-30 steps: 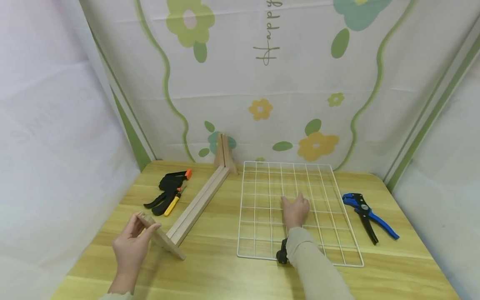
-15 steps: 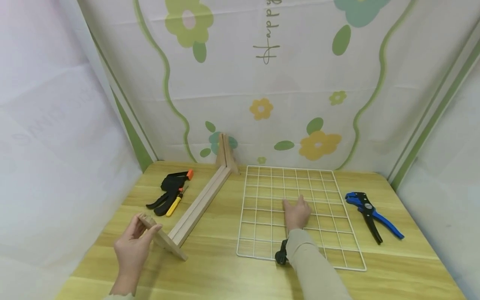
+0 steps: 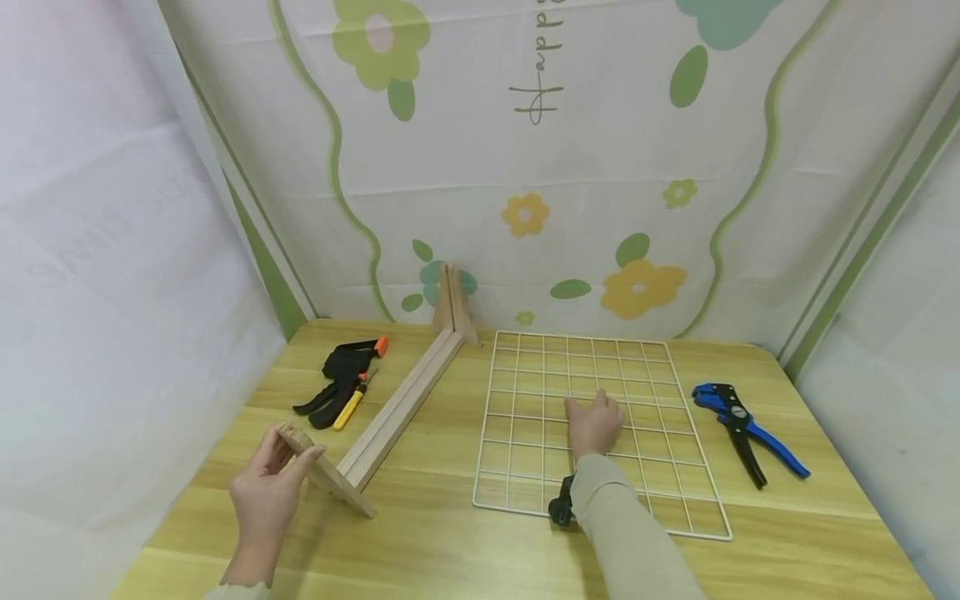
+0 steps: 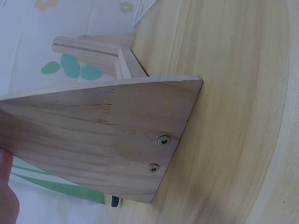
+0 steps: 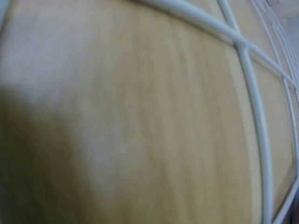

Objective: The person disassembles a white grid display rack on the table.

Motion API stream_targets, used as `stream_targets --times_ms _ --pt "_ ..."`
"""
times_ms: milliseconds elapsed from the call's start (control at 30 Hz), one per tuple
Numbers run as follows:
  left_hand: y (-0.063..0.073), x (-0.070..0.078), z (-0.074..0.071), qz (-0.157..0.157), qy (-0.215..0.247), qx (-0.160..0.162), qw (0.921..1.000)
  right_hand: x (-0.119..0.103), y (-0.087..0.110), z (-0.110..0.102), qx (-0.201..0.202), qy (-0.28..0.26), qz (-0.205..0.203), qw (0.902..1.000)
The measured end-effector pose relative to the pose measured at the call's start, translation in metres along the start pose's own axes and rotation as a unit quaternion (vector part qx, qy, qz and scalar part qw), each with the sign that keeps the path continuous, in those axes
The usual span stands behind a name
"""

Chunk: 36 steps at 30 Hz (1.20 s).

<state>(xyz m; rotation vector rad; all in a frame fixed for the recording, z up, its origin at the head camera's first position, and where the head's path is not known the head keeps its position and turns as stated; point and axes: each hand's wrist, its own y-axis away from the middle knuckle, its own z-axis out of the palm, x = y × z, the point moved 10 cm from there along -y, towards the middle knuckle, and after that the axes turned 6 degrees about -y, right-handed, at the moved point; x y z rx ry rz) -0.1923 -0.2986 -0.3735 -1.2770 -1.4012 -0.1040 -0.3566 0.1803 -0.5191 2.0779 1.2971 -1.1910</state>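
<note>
In the head view, my left hand (image 3: 266,492) pinches the top of the near wooden end board (image 3: 341,487) of a frame. Two bolt heads show low on this end board (image 4: 140,126) in the left wrist view. A long grooved wooden rail (image 3: 405,404) runs from it to a matching far upright (image 3: 453,304). My right hand (image 3: 595,425) grips a white wire grid panel (image 3: 517,442) near its middle, thumb and fingers at the wires; most fingers are hidden. In the right wrist view, the grid's wires (image 5: 254,107) lie close over the tabletop.
Left of the rail lie a black hand tool with an orange tip (image 3: 341,379) and a yellow-handled screwdriver (image 3: 349,407). Blue-and-black wire strippers (image 3: 742,425) lie right of the grid on the wooden table (image 3: 450,554). A flower-print cloth (image 3: 442,158) hangs behind.
The grid's far edge has dropped slightly toward the table since a second ago, the right hand still on it. The left hand and wooden frame have stayed in place.
</note>
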Motion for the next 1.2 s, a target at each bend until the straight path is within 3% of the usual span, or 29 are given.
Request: stream_targets --times_ms 533,633,700,867,933,1033,1100,1200 --pt "0.003 -0.002 -0.008 -0.011 -0.009 0.013 0.9998 -0.009 -0.002 0.010 -0.006 0.031 -0.041 0.9987" --pt "0.003 -0.001 -0.008 -0.004 -0.012 0.017 0.9998 -0.008 -0.003 0.011 -0.017 0.029 -0.030 0.9990" --pt "0.002 0.002 -0.006 0.009 -0.011 0.020 0.9997 -0.004 -0.005 0.007 -0.022 0.007 0.000 0.9997" --pt "-0.002 0.011 -0.005 0.061 -0.045 0.030 0.9966 -0.003 -0.013 -0.018 -0.030 -0.110 0.089 0.9894" --pt "-0.004 0.017 -0.006 0.090 -0.064 0.034 0.9933 -0.012 -0.018 -0.036 -0.037 -0.144 0.091 0.9847" --pt "-0.010 0.034 -0.013 0.150 -0.073 0.055 0.9845 -0.033 -0.025 -0.070 -0.041 -0.158 0.051 0.9852" --pt "-0.017 0.057 -0.020 0.198 -0.049 0.088 0.9751 -0.053 -0.029 -0.094 -0.035 -0.148 -0.002 0.9885" --pt "-0.027 0.107 -0.025 0.280 -0.023 0.154 0.9473 -0.092 -0.031 -0.124 -0.017 -0.118 -0.119 0.9857"
